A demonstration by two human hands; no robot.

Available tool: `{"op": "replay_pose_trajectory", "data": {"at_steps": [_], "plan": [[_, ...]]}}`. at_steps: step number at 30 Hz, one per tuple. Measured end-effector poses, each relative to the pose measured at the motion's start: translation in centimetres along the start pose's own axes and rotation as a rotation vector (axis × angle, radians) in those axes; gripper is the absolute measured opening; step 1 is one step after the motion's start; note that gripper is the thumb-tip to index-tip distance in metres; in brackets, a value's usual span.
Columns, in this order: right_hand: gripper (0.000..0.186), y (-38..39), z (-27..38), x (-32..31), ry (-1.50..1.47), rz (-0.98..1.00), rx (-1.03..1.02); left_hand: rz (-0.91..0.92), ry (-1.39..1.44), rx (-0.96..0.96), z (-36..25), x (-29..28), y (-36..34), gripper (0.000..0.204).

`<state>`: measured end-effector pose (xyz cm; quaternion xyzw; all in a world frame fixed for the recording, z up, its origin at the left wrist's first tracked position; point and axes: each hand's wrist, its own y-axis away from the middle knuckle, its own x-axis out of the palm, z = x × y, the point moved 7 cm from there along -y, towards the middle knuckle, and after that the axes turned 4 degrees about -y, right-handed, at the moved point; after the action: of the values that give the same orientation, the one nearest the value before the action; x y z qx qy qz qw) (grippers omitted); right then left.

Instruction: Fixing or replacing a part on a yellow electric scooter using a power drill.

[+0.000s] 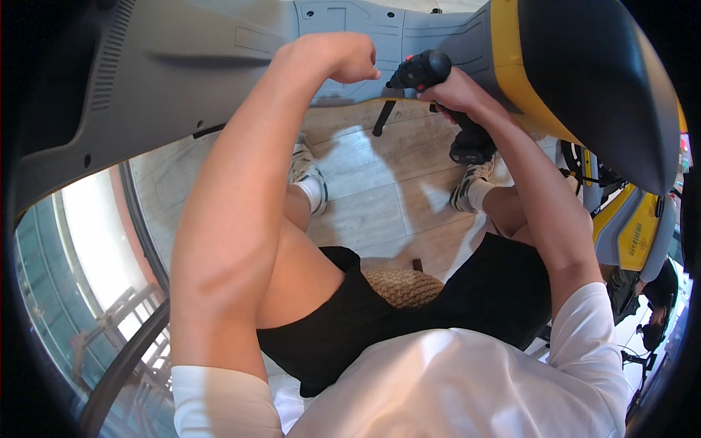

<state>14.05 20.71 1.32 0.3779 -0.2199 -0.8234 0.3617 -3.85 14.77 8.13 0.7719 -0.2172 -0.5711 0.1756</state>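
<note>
My right hand [454, 93] is wrapped round the grip of a black cordless drill [428, 68] with small red details. Its nose points left and slightly down, at the near edge of a scooter's grey footboard [358, 91]; I cannot tell whether the bit touches it. Below the grip, the dark battery [471, 148] hangs over the floor. Just left of the drill's nose, my left hand [352, 58] is closed above the footboard, fingers curled in and one fingertip toward the drill. Anything in those fingers is hidden or too small to make out.
The scooter's black seat [599, 80] with yellow side trim [509, 51] rises at the right, its grey front panel [175, 73] at the left. A dark stand leg [384, 118] reaches the wooden floor [365, 190]. Another yellow and grey scooter [634, 232] stands at the far right.
</note>
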Motion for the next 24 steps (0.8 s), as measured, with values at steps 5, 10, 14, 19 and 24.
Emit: {"op": "replay_pose_trajectory", "data": {"at_steps": [5, 10, 14, 19, 24], "plan": [[0.018, -0.7, -0.4, 0.0, -0.053, -0.016, -0.061, 0.025, -0.007, -0.016, -0.2, 0.3, 0.0, 0.047], [0.020, -0.2, -0.7, -0.4, -0.162, 0.026, 0.009, 0.036, -0.039, -0.016, 0.0, 0.5, -0.5, 0.046], [0.023, -0.1, -1.3, -0.6, -0.208, 0.039, 0.065, 0.053, -0.026, -0.048, 0.0, 1.1, -1.1, 0.045], [0.022, 0.1, -0.9, -0.5, -0.231, 0.068, 0.041, 0.041, -0.049, -0.047, 0.2, 2.1, -2.0, 0.044], [0.020, -0.1, -0.9, 0.0, -0.257, 0.063, 0.056, 0.098, 0.017, -0.052, 1.0, 5.5, -3.9, 0.042]]}}
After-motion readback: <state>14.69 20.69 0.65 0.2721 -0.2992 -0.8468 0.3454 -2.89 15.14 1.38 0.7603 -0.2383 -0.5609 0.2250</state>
